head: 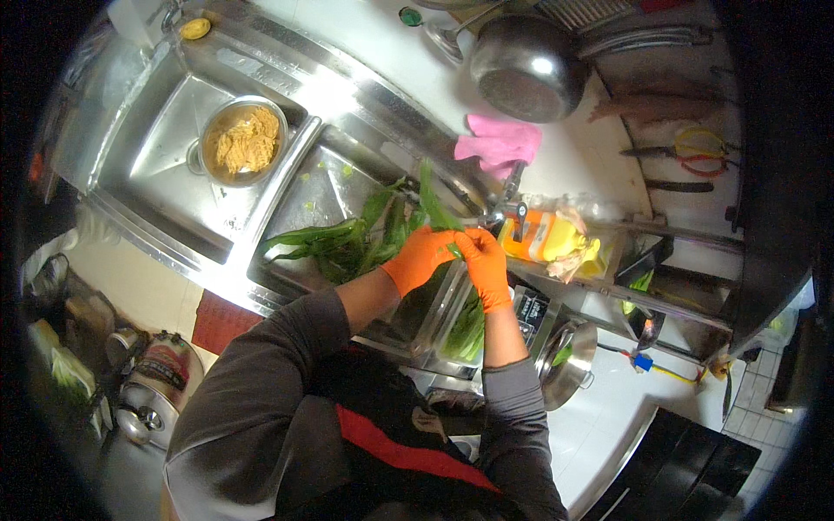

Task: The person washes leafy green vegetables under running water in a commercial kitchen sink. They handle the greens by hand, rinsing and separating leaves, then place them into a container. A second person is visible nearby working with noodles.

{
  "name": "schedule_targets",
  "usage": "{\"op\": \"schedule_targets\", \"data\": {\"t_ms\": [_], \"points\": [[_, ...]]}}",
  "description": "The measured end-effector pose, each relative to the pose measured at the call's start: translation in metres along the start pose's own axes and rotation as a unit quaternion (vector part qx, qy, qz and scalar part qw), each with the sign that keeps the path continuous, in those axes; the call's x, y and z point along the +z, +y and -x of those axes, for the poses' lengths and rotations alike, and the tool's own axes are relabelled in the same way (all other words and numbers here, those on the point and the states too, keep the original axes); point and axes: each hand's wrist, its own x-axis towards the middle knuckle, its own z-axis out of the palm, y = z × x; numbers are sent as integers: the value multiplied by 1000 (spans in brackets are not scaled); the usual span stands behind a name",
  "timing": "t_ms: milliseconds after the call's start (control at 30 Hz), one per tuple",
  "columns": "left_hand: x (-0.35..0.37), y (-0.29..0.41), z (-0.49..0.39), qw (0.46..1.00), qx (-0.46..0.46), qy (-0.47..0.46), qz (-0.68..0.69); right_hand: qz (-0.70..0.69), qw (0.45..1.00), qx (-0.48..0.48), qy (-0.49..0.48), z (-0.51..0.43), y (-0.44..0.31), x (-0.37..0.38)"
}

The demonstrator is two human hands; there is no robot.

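Both my hands wear orange gloves and meet over the right-hand sink basin point(319, 156). My left hand point(420, 260) grips a long green leaf vegetable point(431, 195), whose blade sticks up past the fingers. The fingertips of my right hand point(483, 264) pinch the lower end of that leaf, close against the left hand. Loose green leaves point(339, 244) lie in the basin to the left, partly behind my left hand. Below my right hand stands a clear plastic container point(438, 319) with cut greens point(466, 335) inside, partly covered by my forearm.
In the left basin point(163, 130) sits a steel bowl point(281, 153) of yellowish-brown food. A faucet point(511, 211), orange-yellow bottle point(531, 234) and pink cloth point(502, 143) are beyond my hands. A wok point(528, 68) and scissors point(697, 153) hang at the wall. Right stands a steel pot point(576, 371).
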Motion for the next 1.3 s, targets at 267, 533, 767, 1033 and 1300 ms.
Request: {"op": "schedule_targets", "data": {"t_ms": [267,533,767,1033,1300], "points": [[-25,-10,-11,924,-164,57,342,-92,987,88,-95,-24,2,-14],[-24,-18,-13,987,-54,57,140,278,944,-170,56,-6,-6,-7],[-16,-25,-9,993,-75,80,46,385,900,-206,15,2,2,5],[-8,-28,-18,928,-203,108,292,-136,978,124,-98,-19,8,2],[-25,-30,-15,893,-306,127,304,-135,986,83,-54,-30,24,4]]}}
